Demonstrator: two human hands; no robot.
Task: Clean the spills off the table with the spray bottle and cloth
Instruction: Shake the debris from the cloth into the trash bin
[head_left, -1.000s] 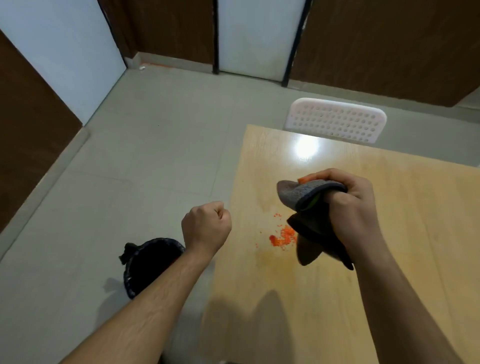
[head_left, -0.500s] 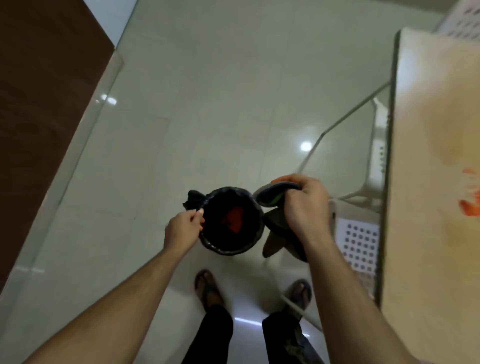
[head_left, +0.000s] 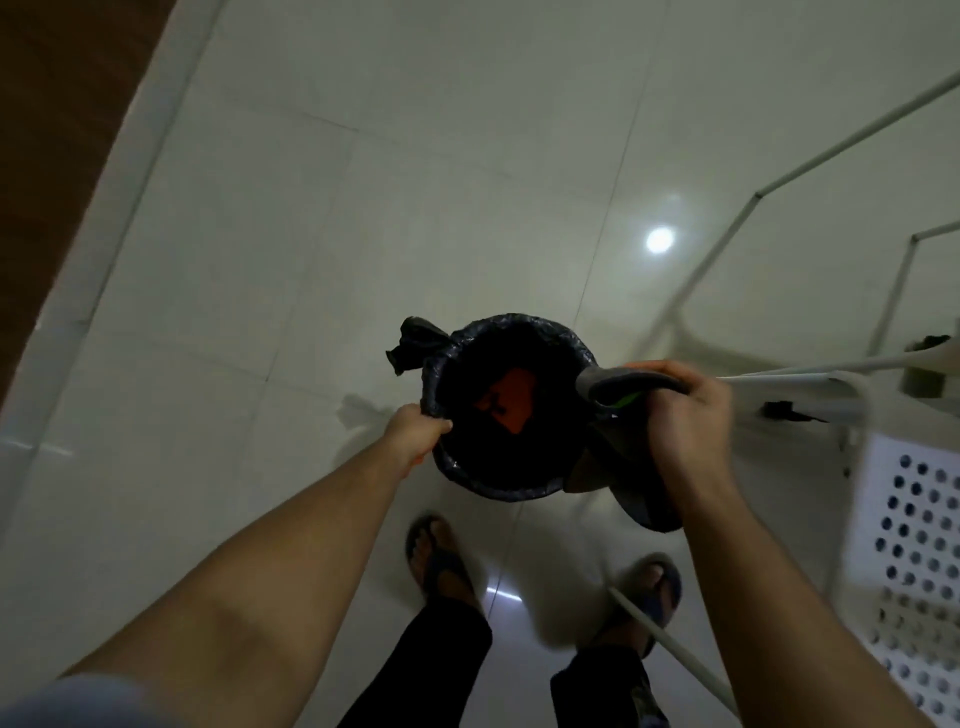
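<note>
Item: my left hand (head_left: 415, 434) pinches the black bag-lined round bin (head_left: 506, 405) at its rim; my right hand (head_left: 685, 415) clamps the bunched grey cloth (head_left: 618, 387) beside it. Orange scraps binned (table, spray bottle unseen); wiping likely remains.

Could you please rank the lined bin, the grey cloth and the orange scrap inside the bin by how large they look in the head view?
1. Lined bin, gripped at its rim by the left hand.
2. Grey cloth, held by the right hand that partly hides it, so its full size is unsure.
3. Orange scrap.
</note>
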